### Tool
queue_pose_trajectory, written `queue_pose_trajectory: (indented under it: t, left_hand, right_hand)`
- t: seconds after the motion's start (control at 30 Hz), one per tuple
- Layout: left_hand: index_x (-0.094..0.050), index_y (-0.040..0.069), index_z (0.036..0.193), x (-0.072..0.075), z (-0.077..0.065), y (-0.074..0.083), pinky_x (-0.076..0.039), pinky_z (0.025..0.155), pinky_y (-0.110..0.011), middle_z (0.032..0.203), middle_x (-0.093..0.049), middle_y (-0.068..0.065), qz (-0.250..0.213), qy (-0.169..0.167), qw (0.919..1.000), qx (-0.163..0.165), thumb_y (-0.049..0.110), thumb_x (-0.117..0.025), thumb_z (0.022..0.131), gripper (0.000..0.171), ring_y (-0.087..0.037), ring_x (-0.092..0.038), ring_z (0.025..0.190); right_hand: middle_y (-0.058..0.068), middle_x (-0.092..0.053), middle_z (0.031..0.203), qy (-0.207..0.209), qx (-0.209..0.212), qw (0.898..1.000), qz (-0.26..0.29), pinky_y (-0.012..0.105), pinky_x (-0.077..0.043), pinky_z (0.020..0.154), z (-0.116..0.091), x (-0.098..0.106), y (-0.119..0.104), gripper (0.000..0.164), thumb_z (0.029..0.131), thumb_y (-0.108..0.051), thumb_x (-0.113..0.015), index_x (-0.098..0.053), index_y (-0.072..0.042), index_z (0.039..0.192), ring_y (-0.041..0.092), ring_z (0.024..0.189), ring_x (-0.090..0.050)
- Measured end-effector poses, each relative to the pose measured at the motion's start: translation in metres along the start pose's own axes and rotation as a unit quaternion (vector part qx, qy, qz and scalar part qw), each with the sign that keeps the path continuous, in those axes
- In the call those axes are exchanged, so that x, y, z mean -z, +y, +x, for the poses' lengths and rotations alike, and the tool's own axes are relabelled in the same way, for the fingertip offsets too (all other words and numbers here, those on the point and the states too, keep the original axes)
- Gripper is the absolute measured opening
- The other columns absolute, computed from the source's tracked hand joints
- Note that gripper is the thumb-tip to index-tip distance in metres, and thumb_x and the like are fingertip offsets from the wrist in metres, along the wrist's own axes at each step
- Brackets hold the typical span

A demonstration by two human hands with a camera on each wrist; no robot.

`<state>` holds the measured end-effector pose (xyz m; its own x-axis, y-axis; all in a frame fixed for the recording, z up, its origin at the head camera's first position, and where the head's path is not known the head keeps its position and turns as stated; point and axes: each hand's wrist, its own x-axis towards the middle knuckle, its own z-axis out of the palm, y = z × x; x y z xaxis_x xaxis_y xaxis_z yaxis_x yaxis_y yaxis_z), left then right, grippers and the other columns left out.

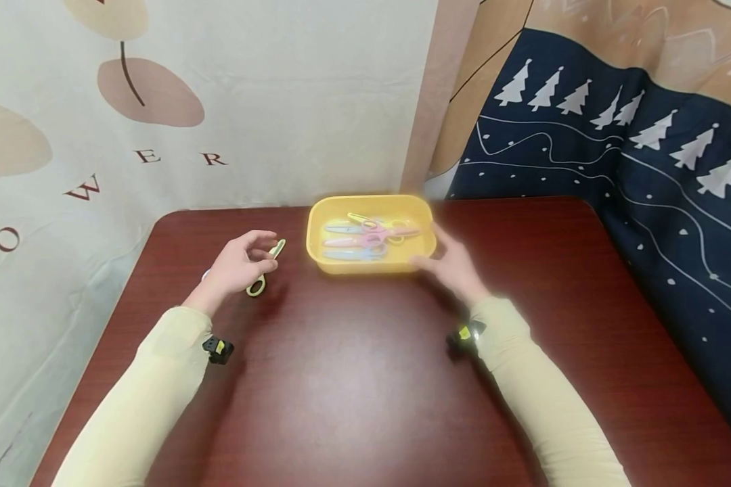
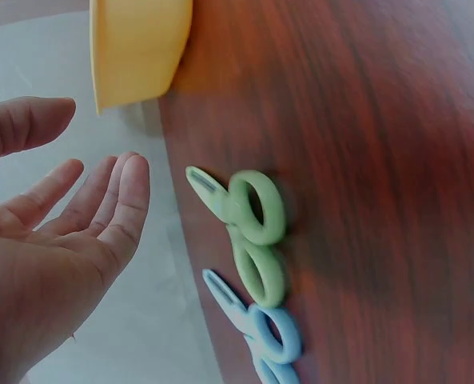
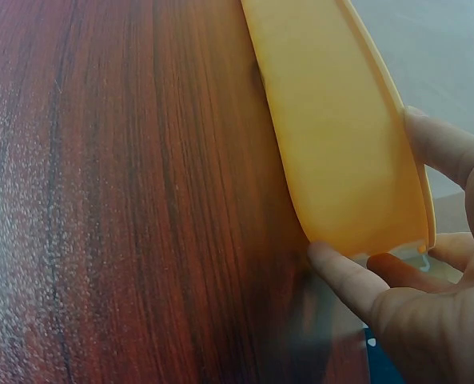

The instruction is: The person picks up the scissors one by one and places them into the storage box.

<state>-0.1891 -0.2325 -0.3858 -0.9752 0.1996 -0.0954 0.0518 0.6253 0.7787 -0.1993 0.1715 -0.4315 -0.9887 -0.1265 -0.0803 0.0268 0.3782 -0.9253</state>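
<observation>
My left hand point(image 1: 239, 262) is held over the left part of the table, its fingers loosely bent with nothing between them. Partly hidden beneath it is a pair of green scissors point(image 2: 256, 216). Beside these, in the left wrist view, lies a pair of blue scissors point(image 2: 272, 332), almost wholly covered by the hand in the head view. My right hand point(image 1: 453, 266) holds the right end of a yellow plastic bin point(image 3: 332, 136), thumb at the rim and fingers around the corner. Inside the bin lie several scissors, among them pink scissors point(image 1: 371, 239) and blue ones point(image 1: 353, 254).
The bin stands near the back edge of the dark red wooden table point(image 1: 341, 379). Behind the table hangs a pale printed cloth point(image 1: 304, 101), and to the right a dark blue cloth point(image 1: 585, 135) with white trees.
</observation>
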Motion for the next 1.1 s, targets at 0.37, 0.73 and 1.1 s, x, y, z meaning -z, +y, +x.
queue_pose_trajectory:
  t: [0.37, 0.73, 1.1]
  left_hand:
    - [-0.047, -0.006, 0.148, 0.007, -0.012, -0.025, -0.052, 0.082, -0.022, 0.145, -0.055, -0.028, 0.033, 0.020, 0.9989, 0.027, 0.003, -0.067, 0.094, 0.058, -0.044, -0.061, 0.124]
    - [-0.049, -0.007, 0.145, 0.007, -0.019, -0.038, -0.053, 0.096, -0.054, 0.144, -0.055, -0.028, 0.063, 0.039, 0.9967, 0.035, 0.005, -0.066, 0.094, 0.055, -0.045, -0.060, 0.123]
    - [-0.051, -0.007, 0.143, 0.004, -0.023, -0.046, -0.051, 0.098, -0.060, 0.136, -0.057, -0.031, 0.095, 0.041, 0.9932, 0.052, 0.011, -0.072, 0.094, 0.056, -0.045, -0.057, 0.123]
  right_hand:
    - [0.008, -0.047, 0.159, -0.008, -0.009, 1.000, 0.010, 0.046, -0.044, 0.116, -0.006, 0.001, -0.014, 0.094, 0.089, -0.024, -0.083, -0.028, -0.030, 0.165, 0.029, 0.139, -0.052]
    - [0.010, -0.048, 0.158, -0.008, -0.009, 1.000, 0.007, 0.047, -0.044, 0.116, -0.008, 0.002, -0.019, 0.094, 0.089, -0.024, -0.083, -0.028, -0.028, 0.165, 0.031, 0.138, -0.053]
    - [0.001, -0.049, 0.158, 0.007, 0.005, 1.000, -0.009, 0.044, -0.044, 0.116, 0.000, -0.001, 0.000, 0.093, 0.087, -0.029, -0.084, -0.030, -0.038, 0.163, 0.022, 0.136, -0.054]
